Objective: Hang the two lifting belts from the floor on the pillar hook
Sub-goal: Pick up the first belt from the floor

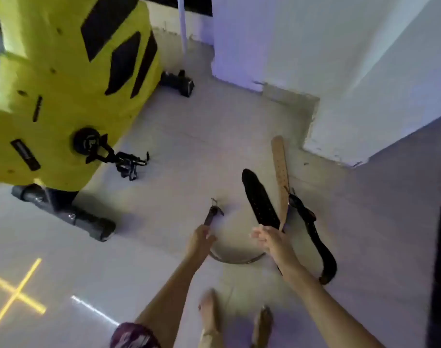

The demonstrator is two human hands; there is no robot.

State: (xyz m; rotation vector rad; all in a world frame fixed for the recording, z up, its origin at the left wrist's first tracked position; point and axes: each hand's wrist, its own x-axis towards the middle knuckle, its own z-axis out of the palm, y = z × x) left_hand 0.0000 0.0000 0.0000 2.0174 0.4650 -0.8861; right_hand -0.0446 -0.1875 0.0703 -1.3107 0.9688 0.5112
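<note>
Two belts off floor: your left hand (200, 241) clenched on buckle end (212, 216), right hand (270, 241) grasping black belt (259, 199); hanging on pillar (365, 71) not yet done, hook unseen.

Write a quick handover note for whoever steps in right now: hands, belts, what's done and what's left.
Left hand: closed on the buckle end of one belt, which curves low behind both hands.
Right hand: closed on the black belt and a tan strap.
Another black length trails beside the right forearm.
Done: belts picked up.
Left: carry them to the white pillar and hang them; no hook in view.
</note>
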